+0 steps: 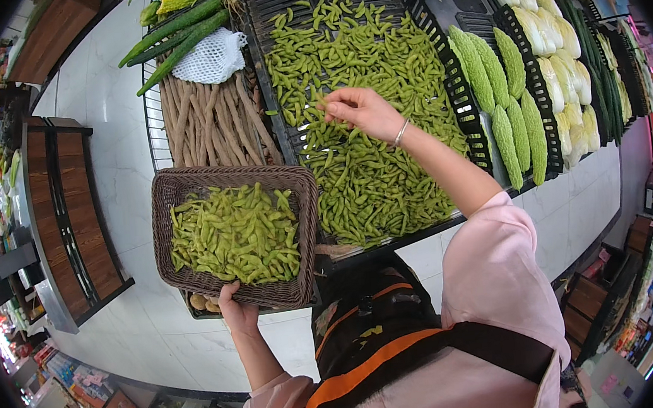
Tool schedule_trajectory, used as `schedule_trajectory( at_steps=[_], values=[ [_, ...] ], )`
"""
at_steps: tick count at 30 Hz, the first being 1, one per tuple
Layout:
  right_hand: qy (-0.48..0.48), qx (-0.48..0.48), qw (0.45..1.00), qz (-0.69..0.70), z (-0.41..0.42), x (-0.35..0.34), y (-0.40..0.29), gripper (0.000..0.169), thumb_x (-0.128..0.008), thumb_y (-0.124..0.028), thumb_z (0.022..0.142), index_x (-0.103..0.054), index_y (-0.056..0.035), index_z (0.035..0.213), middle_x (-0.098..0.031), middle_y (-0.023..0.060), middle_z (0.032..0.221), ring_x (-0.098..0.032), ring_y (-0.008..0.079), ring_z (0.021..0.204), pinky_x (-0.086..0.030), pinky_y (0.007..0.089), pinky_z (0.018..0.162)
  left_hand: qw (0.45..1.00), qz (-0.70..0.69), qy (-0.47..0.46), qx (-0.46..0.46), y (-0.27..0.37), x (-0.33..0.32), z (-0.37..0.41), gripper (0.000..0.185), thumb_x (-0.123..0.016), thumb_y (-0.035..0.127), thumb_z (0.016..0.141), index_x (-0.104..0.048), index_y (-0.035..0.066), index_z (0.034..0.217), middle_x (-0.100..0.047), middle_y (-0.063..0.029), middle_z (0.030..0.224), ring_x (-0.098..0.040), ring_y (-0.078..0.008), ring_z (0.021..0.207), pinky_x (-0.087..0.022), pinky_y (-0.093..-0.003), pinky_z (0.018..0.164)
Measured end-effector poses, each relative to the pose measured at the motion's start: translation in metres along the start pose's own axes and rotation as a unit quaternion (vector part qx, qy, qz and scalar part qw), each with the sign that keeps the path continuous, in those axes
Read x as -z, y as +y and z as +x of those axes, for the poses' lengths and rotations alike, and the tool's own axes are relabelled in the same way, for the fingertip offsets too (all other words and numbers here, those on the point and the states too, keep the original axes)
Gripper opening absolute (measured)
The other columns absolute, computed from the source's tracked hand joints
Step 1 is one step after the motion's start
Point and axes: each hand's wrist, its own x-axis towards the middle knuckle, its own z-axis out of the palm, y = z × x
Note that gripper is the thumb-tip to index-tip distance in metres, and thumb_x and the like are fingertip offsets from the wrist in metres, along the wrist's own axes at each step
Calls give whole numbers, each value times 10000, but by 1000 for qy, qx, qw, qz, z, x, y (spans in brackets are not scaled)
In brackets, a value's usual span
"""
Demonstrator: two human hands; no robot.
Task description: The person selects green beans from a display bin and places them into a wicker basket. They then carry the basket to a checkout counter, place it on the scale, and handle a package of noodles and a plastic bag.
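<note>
My left hand (238, 311) grips the near rim of a brown woven basket (311, 228), its fingers partly hidden beneath. Green soybean pods (236, 235) lie heaped inside the basket. Over a black display tray (269, 86) spread with many more loose soybean pods (361, 201), my right hand (353, 111) is raised with thumb and fingertips pinched on a small green pod (325, 104). A metal bangle (401, 132) circles the right wrist.
Long brown yam roots (209, 124) lie left of the pods, with cucumbers (189, 35) and a white foam net (210, 57) on top. Right of a black slotted divider (455, 76) are bitter melons (504, 142), then wrapped napa cabbages (565, 72). A wooden counter (71, 214) stands at left.
</note>
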Motion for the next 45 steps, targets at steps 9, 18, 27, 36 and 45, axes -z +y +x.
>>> schedule_trajectory(
  at_steps=[9,18,27,36,45],
  values=[
    [-24,360,907,-219,-42,-60,-39,438,-687,-340,830,-628,-29,1132,-656,129,1041,-628,288,965,-505,354,831,999,-13,-25,21,0,-1,2,510,-512,30,739,-488,9,1247,-555,-120,1228,-534,-311,1116,-430,-447,981],
    [171,217,849,-451,99,-10,70,366,-574,-213,854,-601,-79,1194,-552,127,1279,-493,284,1193,-395,387,1033,1000,-12,1,4,-1,-7,-2,529,-487,17,727,-481,7,1256,-557,-125,1232,-543,-334,1115,-447,-485,971],
    [-112,184,821,-529,85,-26,78,531,-663,-366,819,-552,-126,1280,-411,118,1376,-350,321,1291,-362,444,1061,999,-15,36,-4,-2,-5,-2,423,-507,26,719,-539,-3,1140,-603,-117,1103,-579,-312,1011,-473,-455,913],
    [-104,159,906,-379,105,41,36,180,-557,-193,837,-690,-74,854,-688,116,917,-653,262,806,-523,392,760,999,-25,34,-2,-2,-7,-1,519,-489,24,711,-503,0,1229,-582,-134,1172,-571,-333,1063,-469,-469,943],
    [25,173,792,-584,195,6,54,549,-644,-408,831,-497,-272,1342,-301,103,1484,-211,347,1390,-221,519,1128,999,-43,6,0,-4,-2,3,551,-489,16,700,-482,-15,1250,-576,-143,1197,-570,-337,1081,-470,-459,956]
  ],
)
